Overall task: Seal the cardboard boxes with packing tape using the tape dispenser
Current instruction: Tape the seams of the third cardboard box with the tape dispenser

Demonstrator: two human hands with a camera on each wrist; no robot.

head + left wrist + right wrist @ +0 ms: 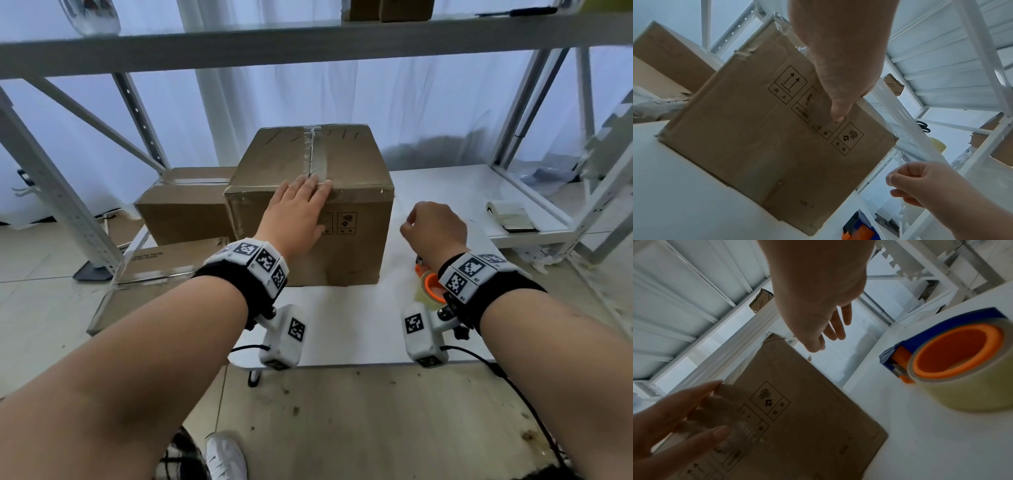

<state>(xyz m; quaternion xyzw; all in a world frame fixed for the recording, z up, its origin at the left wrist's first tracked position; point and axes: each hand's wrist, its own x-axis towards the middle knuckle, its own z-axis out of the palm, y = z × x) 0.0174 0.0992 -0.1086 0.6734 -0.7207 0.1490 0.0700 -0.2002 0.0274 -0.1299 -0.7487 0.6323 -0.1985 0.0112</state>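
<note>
A brown cardboard box (356, 236) stands on the white table (342, 325), with clear tape running along its top seam (313, 150). My left hand (310, 202) lies flat over the box's front top edge, fingers straight on the tape end and thumb (838, 113) pressing the front face beside the printed symbols. To the right of the box my right hand (433, 226) hovers, loosely curled and holding nothing. Below it on the table lies the tape dispenser (953, 363), blue-framed with an orange core and a clear roll, untouched.
A second taped box (185, 205) sits behind on the left, with flattened cardboard (164, 260) in front of it. White rack posts (51, 192) flank the table and a shelf (308, 44) crosses overhead. A small pad (510, 216) lies at the right.
</note>
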